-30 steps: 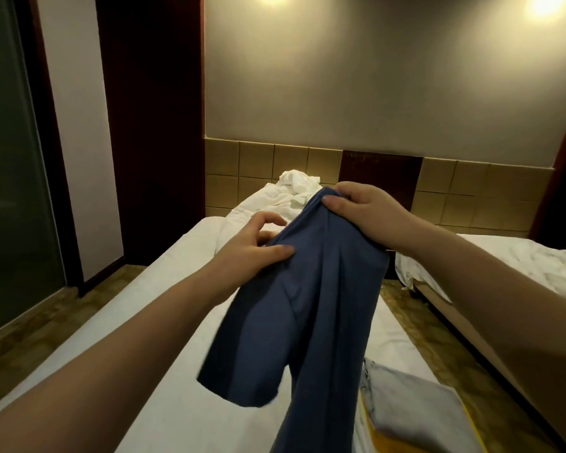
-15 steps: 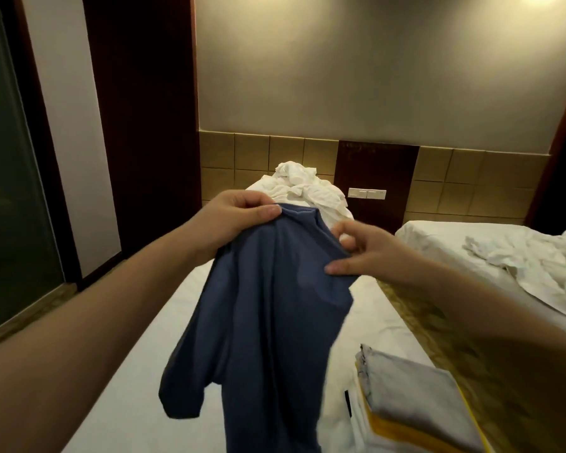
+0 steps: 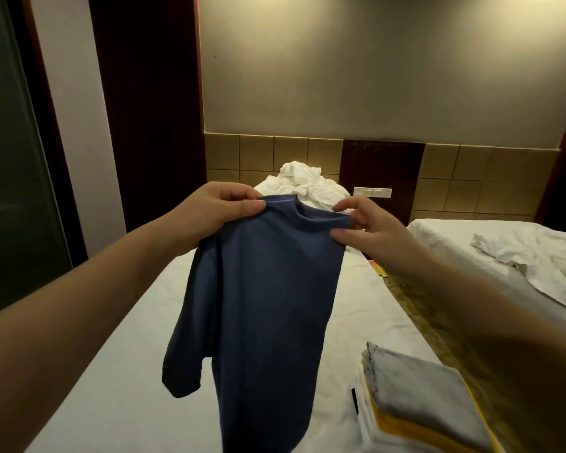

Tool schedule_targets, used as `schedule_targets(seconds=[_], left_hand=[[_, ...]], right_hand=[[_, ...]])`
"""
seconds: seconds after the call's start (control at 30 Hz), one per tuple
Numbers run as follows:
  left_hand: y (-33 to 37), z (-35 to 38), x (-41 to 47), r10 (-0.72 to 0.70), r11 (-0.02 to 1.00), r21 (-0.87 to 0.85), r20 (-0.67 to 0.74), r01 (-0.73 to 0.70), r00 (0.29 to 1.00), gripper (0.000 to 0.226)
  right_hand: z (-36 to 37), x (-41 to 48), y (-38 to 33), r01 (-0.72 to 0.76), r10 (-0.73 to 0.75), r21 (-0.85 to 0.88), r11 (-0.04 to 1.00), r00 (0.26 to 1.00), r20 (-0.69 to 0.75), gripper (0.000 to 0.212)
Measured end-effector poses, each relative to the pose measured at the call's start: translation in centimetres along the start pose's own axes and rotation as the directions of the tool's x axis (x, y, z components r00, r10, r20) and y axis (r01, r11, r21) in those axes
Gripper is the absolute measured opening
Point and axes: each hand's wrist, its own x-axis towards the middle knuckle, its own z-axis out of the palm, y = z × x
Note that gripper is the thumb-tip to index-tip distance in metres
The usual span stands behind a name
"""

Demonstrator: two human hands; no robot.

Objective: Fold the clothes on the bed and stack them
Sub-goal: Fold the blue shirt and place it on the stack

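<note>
Above the bed (image 3: 118, 338), the left hand (image 3: 216, 210) and right hand (image 3: 376, 233) are holding up the blue shirt (image 3: 275, 305), fingers (image 3: 247, 206) pinching its collar.

A matt, soft blue cloth T-shirt (image 3: 268, 289) hangs over a smooth white cotton bed sheet (image 3: 118, 371); behind, crumpled white linen (image 3: 303, 184) and glazed tan wall tiles (image 3: 471, 178)

A second ago both hands were bunched close together on the crumpled top of the blue shirt (image 3: 268, 305). Now the left hand (image 3: 224, 212) has shifted up and out to one shoulder and the right hand (image 3: 370, 230) has dropped to pinch the other, so the collar (image 3: 294, 207) is stretched between them. The shirt hangs flatter, its sleeve (image 3: 185, 364) lower.
</note>
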Motion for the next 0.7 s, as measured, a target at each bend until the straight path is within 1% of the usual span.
schedule_targets(seconds=[0.07, 0.1, 0.13, 0.17, 0.2, 0.23, 0.27, 0.3, 0.33, 0.37, 0.43, 0.47, 0.53, 0.57, 0.6, 0.63, 0.7], left_hand=[[0.2, 0.6, 0.1, 0.018, 1.0, 0.022, 0.02, -0.019, 1.0, 0.012], [0.3, 0.9, 0.2, 0.025, 0.999, 0.035, 0.039, -0.027, 0.999, 0.012], [0.4, 1.1, 0.2, 0.029, 0.998, 0.045, 0.058, -0.032, 0.998, 0.012], [0.5, 1.4, 0.3, 0.033, 0.998, 0.055, 0.074, -0.038, 0.997, 0.012], [0.5, 1.6, 0.3, 0.044, 0.997, 0.066, 0.084, -0.05, 0.996, 0.012], [0.5, 1.7, 0.4, 0.061, 0.995, 0.075, 0.09, -0.068, 0.994, 0.013], [0.4, 1.8, 0.4, 0.078, 0.993, 0.082, 0.093, -0.086, 0.993, 0.013], [0.3, 1.8, 0.3, 0.086, 0.992, 0.09, 0.088, -0.094, 0.992, 0.013], [0.0, 1.7, 0.3, 0.081, 0.991, 0.102, 0.076, -0.089, 0.994, 0.012], [-0.2, 1.5, 0.2, 0.069, 0.99, 0.12, 0.066, -0.076, 0.995, 0.011], [-0.8, 1.4, -0.1, 0.042, 0.982, 0.182, 0.072, -0.054, 0.997, 0.011], [-1.2, 1.5, -0.3, 0.036, 0.975, 0.215, 0.079, -0.053, 0.996, 0.018], [-2.0, 1.9, -1.1, 0.054, 0.971, 0.227, 0.071, -0.069, 0.996, 0.041], [-2.5, 2.4, -1.7, 0.081, 0.975, 0.202, 0.052, -0.09, 0.995, 0.052], [-3.0, 3.0, -2.3, 0.114, 0.98, 0.159, 0.021, -0.116, 0.993, 0.057], [-3.6, 3.7, -2.9, 0.144, 0.984, 0.108, -0.018, -0.142, 0.989, 0.058], [-4.6, 5.2, -3.6, 0.167, 0.986, 0.003, -0.097, -0.168, 0.981, 0.05]], right_hand=[[0.8, 0.4, -0.6, -0.011, 0.018, -0.17, 0.985, 0.999, 0.038, 0.062], [1.5, 0.6, -1.1, -0.003, 0.017, -0.197, 0.98, 0.997, 0.07, 0.08], [2.2, 0.8, -1.7, 0.008, 0.012, -0.188, 0.982, 0.995, 0.103, 0.091], [2.9, 0.9, -2.2, 0.021, 0.001, -0.173, 0.985, 0.992, 0.125, 0.094], [3.5, 1.1, -2.6, 0.029, -0.005, -0.177, 0.984, 0.991, 0.133, 0.089], [3.9, 1.4, -2.8, 0.032, -0.007, -0.186, 0.982, 0.991, 0.133, 0.076], [4.2, 1.6, -2.9, 0.028, -0.006, -0.169, 0.985, 0.992, 0.126, 0.055], [4.4, 1.7, -2.8, 0.015, -0.001, -0.118, 0.993, 0.993, 0.12, 0.033], [4.5, 1.7, -2.8, -0.008, 0.014, -0.049, 0.999, 0.993, 0.117, 0.016], [4.5, 1.7, -2.7, -0.026, 0.026, -0.005, 1.0, 0.992, 0.12, 0.009], [4.4, 1.7, -2.5, -0.034, 0.034, -0.005, 0.999, 0.992, 0.124, 0.011], [4.4, 1.7, -2.5, -0.029, 0.03, -0.017, 0.999, 0.994, 0.1, 0.013], [4.1, 2.2, -2.5, 0.007, -0.007, -0.067, 0.998, 1.0, 0.007, 0.014], [3.9, 2.4, -2.6, 0.032, -0.035, -0.109, 0.994, 0.999, -0.029, 0.014], [3.7, 2.6, -2.7, 0.055, -0.062, -0.148, 0.987, 0.997, -0.038, 0.014], [3.5, 2.8, -2.8, 0.08, -0.087, -0.18, 0.98, 0.996, -0.028, 0.013], [3.1, 3.1, -3.0, 0.123, -0.125, -0.261, 0.958, 0.992, 0.009, 0.014]])
